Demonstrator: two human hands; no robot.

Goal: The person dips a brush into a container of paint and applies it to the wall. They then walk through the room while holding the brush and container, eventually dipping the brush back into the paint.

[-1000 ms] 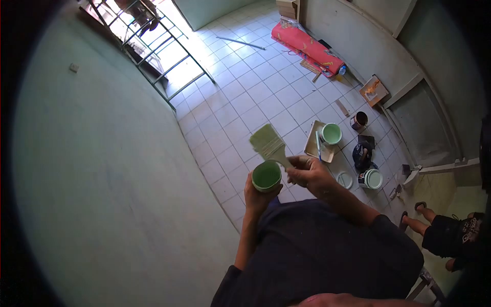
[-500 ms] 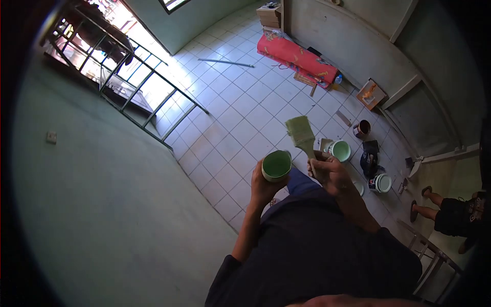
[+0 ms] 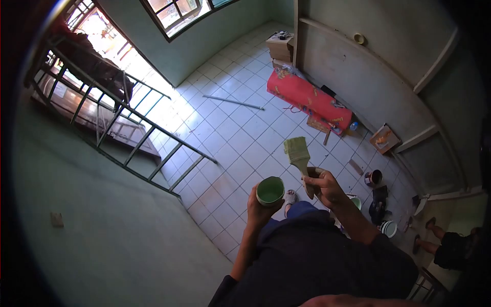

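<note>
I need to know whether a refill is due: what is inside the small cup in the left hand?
The cup in the left hand holds green paint, its surface visible from above. Its depth cannot be seen. The paintbrush in the right hand is above it, not dipped in.

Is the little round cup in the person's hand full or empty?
Not empty: the small round cup in the left hand shows green paint inside its open top. How deep the paint goes, I cannot tell.
</note>
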